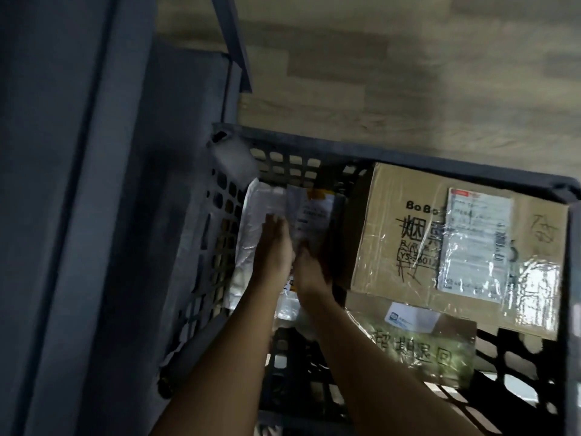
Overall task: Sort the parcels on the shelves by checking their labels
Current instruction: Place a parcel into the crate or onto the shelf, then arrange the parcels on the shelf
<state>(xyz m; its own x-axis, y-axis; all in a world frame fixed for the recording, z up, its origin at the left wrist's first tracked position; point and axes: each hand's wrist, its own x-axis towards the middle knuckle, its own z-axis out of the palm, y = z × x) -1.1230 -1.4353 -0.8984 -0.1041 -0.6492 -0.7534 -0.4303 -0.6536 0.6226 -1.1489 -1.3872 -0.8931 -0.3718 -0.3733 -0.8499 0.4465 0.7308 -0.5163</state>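
I look down into a black lattice crate (408, 158) full of parcels. A flat dark parcel with a white and yellow label (314, 212) stands at the crate's left side. My left hand (273, 243) lies on its left edge, fingers stretched up. My right hand (309, 269) grips its lower part, fingers curled. Beside it on the left leans a shiny white plastic bag parcel (251, 234). The view is blurred, so the label text is unreadable.
A large taped cardboard box (393, 247) with a shipping label (474, 243) fills the crate's right side. Below it lie a green parcel with handwritten characters (418, 354) and a small white box (412, 319). A grey shelf upright (63, 184) stands left; wooden floor (377, 73) lies beyond.
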